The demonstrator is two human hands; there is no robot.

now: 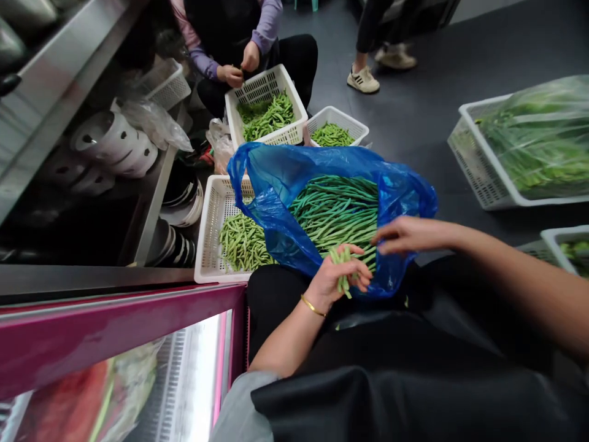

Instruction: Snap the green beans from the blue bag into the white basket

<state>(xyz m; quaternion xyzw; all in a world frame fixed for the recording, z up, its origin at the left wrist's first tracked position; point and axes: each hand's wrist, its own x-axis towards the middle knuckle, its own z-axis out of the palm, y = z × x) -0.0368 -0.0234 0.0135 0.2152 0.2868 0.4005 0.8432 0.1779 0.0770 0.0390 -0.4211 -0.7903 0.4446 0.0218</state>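
Step judged: yard-long beans (338, 205) being broken into short lengths. Long beans are heaped in blue plastic bag (405, 184). At bag's 6 o'clock, short bean pieces (341, 258) are held in loosely curled left hand (344, 271). Right hand (399, 235) half curled at 4 o'clock; whether a bean is pinched can't be told. Next probably needed: another bean snapped, pieces dropped into white basket (203, 245), 9 o'clock.
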